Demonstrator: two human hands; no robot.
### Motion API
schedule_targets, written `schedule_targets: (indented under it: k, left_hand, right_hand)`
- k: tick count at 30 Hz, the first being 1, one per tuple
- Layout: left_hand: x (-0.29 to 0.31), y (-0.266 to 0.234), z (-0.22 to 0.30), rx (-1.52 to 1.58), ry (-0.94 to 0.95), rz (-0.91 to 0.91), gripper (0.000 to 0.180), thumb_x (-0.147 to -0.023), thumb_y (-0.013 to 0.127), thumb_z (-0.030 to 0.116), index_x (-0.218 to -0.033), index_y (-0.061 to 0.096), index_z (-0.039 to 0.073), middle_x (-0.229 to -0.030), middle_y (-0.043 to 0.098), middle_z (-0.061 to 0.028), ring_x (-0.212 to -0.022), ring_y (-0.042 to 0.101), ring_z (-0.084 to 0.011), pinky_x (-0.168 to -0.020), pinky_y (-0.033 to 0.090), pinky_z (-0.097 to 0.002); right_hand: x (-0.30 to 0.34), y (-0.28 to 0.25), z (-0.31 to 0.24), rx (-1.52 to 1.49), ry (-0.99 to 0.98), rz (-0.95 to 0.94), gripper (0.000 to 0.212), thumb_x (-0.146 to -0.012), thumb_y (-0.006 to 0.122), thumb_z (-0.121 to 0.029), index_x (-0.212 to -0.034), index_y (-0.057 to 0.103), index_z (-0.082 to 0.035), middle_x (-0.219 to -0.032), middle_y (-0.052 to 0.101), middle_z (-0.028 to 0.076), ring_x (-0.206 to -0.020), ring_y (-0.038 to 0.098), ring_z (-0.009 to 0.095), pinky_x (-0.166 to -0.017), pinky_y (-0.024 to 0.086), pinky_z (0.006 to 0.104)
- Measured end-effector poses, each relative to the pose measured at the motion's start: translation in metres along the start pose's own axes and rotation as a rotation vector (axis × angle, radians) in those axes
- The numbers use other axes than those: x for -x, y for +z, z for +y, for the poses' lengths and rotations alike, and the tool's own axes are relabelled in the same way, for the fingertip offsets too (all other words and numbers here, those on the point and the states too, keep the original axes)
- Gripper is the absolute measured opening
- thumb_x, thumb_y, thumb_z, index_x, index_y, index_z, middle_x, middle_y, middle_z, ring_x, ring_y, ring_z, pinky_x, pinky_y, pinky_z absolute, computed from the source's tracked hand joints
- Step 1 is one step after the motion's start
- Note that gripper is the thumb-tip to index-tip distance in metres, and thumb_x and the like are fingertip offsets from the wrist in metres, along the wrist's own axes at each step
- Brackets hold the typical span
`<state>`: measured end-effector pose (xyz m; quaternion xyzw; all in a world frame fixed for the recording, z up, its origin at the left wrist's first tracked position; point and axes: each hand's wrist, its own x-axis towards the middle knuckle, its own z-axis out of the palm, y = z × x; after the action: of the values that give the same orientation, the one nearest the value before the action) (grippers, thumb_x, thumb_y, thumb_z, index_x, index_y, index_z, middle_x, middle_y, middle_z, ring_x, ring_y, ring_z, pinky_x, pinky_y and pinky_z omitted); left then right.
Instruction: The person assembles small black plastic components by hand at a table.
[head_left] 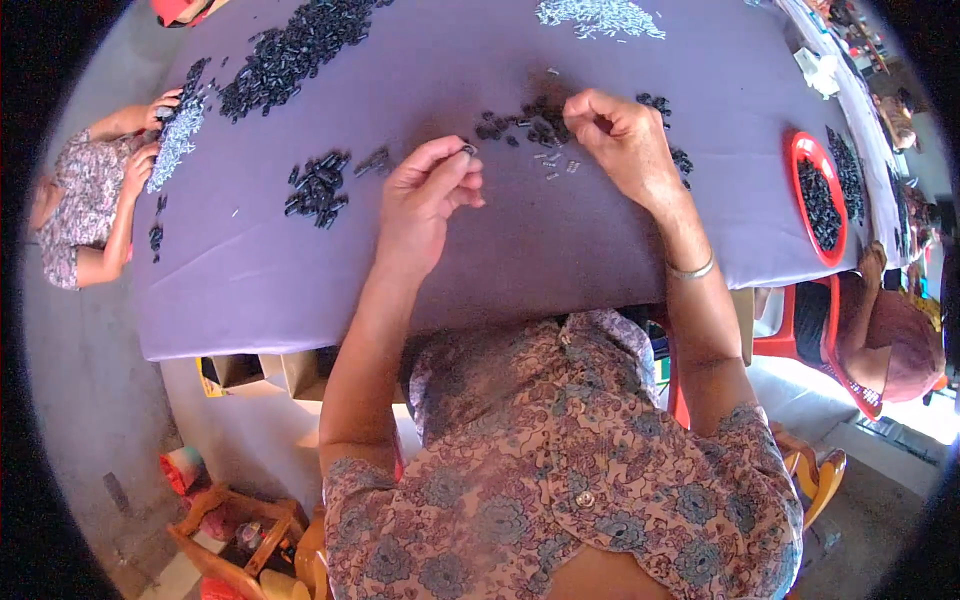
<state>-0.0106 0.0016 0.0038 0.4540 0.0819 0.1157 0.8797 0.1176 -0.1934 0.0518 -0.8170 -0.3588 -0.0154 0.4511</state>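
My left hand is raised over the purple-covered table, with a small black plastic piece pinched between thumb and fingertips. To its right, my right hand has its fingers pinched together beside a loose pile of small black pieces. Whatever those fingertips hold, if anything, is too small to make out. A few clear little pieces lie on the cloth between my hands. Left of my left hand sits a heap of black cylindrical pieces, with a smaller cluster next to it.
A large black heap lies at the far left, and a pile of clear pieces at the far middle. At right stands a red tray of black parts. Another person's hands work at the left edge; another person sits at right.
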Motion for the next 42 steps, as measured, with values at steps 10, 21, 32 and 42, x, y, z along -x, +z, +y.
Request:
schedule_targets:
  k: [10, 21, 32, 42]
  left_hand:
    - [-0.001, 0.001, 0.001, -0.049, -0.066, 0.017, 0.016, -0.085, 0.060, 0.009, -0.100, 0.060, 0.003, -0.087, 0.063, -0.0078, -0.074, 0.060, -0.0144, -0.063, 0.052, -0.0309]
    - [-0.002, -0.001, -0.001, -0.073, -0.056, 0.035, 0.015, -0.084, 0.061, 0.008, -0.098, 0.061, 0.003, -0.085, 0.062, -0.0070, -0.071, 0.059, -0.0130, -0.061, 0.051, -0.0291]
    - [-0.001, 0.000, -0.001, -0.108, -0.072, 0.051, 0.016, -0.084, 0.061, 0.009, -0.099, 0.061, 0.002, -0.084, 0.062, -0.0066, -0.070, 0.058, -0.0127, -0.061, 0.051, -0.0293]
    - [-0.005, -0.004, -0.002, -0.058, -0.051, 0.082, 0.016, -0.084, 0.062, 0.009, -0.099, 0.061, 0.003, -0.084, 0.063, -0.0070, -0.072, 0.060, -0.0131, -0.063, 0.052, -0.0289]
  right_hand:
    - [0.005, 0.020, 0.016, 0.180, -0.086, -0.247, 0.008, -0.074, 0.060, 0.004, -0.081, 0.057, 0.000, -0.072, 0.055, 0.008, -0.062, 0.056, 0.017, -0.057, 0.044, 0.0292]
    - [-0.001, 0.015, 0.018, 0.016, -0.021, 0.055, 0.008, -0.076, 0.061, -0.001, -0.084, 0.060, -0.003, -0.075, 0.060, 0.009, -0.067, 0.061, 0.019, -0.061, 0.048, 0.0292]
    - [0.004, 0.034, 0.015, 0.157, -0.199, -0.151, 0.015, -0.074, 0.062, 0.004, -0.088, 0.059, -0.002, -0.079, 0.058, 0.011, -0.068, 0.061, 0.024, -0.059, 0.048, 0.0309]
    - [0.001, 0.030, 0.007, 0.086, -0.058, -0.069, 0.009, -0.078, 0.061, 0.000, -0.086, 0.059, -0.001, -0.078, 0.059, 0.007, -0.071, 0.061, 0.015, -0.062, 0.048, 0.0279]
